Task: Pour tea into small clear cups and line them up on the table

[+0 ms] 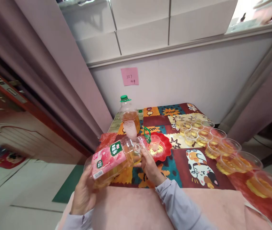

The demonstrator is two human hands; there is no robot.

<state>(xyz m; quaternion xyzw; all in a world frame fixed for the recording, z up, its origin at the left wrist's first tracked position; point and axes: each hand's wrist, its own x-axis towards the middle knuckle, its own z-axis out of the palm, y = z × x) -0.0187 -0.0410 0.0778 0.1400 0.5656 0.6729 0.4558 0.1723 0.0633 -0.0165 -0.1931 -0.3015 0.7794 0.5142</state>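
Observation:
A large clear bottle (pixel 112 158) with a pink label and amber liquid lies tilted, its neck pointing right toward a small clear cup (pixel 154 142) on a red plate (pixel 165 147). My left hand (pixel 84 191) is wrapped under the bottle's base. My right hand (pixel 149 166) grips the bottle near its neck. The bottle's green cap ring (pixel 147 134) hangs loose at the mouth. A stack of small plastic cups (pixel 130 128) stands just behind the bottle.
A second bottle (pixel 128 113) with a green cap stands at the table's far left. Several small cups of amber liquid (pixel 206 137) run along the right side of the patterned tablecloth (pixel 198 166). A pink note (pixel 129 76) is stuck on the wall.

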